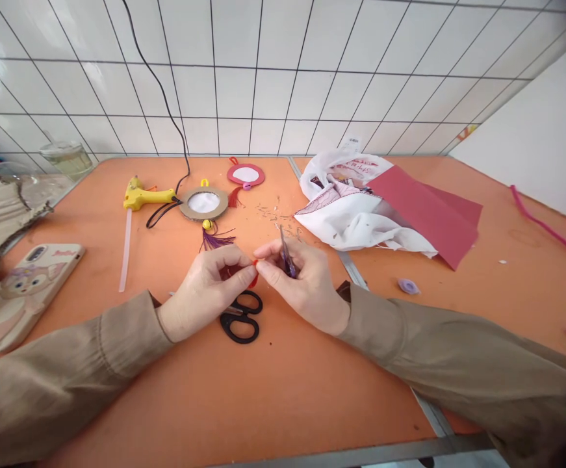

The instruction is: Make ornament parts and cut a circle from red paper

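My left hand [209, 286] pinches a small red piece [254, 278] between thumb and fingers. At the same piece, the thumb and index fingertip of my right hand [302, 279] meet my left fingertips. A small pair of dark-handled scissors [288, 261] is also tucked in my right fingers, blades pointing up. Black-handled scissors [242, 320] lie on the orange table [273, 403] just below my hands, their blades partly hidden by my left hand. Beyond the hands lie a round cardboard ornament [220, 205] with a purple tassel and a red round ornament [259, 177] with a red tassel.
A yellow glue gun [151, 197] with its cord lies at the back left, a phone [24, 292] at the left. White cloth [346, 227] and red sheets [429, 214] lie at the back right. A purple roll [408, 286] and pink stick [550, 226] are on the right.
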`<state>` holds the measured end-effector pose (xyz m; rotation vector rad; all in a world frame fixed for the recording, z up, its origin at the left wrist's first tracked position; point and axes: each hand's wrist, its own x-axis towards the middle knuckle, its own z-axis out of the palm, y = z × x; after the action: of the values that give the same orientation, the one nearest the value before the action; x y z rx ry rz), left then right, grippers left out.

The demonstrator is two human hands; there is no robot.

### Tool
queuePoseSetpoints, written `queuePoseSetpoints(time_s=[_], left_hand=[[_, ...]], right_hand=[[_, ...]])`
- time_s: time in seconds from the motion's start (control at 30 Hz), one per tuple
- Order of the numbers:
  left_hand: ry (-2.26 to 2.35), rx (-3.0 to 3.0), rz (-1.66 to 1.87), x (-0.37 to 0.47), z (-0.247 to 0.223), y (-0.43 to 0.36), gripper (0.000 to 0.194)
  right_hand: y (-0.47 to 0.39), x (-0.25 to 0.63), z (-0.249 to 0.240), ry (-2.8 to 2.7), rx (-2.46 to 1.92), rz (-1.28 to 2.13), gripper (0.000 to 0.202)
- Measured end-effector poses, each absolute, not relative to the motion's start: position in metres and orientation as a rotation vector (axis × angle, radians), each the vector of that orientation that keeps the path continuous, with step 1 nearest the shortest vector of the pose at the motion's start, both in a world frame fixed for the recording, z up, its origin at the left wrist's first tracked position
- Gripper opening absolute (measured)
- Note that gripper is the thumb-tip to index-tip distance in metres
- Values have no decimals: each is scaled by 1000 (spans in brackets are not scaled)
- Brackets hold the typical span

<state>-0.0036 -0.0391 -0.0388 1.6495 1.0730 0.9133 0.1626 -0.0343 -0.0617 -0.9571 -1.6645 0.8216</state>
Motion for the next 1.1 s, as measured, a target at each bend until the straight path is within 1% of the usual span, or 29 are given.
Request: queuePoseSetpoints(time_s=[0.8, 0.97, 1.1], left_hand=[[1135, 2205, 1033, -5, -48, -38, 25], [1061, 2165, 966, -5, -47, -36, 23], [1011, 2120, 921, -6, -45, -33, 22]], right_hand=[[-29, 163, -60, -1697, -1002, 988, 8], [-25, 164, -59, -1682, -930, 1127, 9], [-22, 166, -64, -1543, -897, 1427, 7]])
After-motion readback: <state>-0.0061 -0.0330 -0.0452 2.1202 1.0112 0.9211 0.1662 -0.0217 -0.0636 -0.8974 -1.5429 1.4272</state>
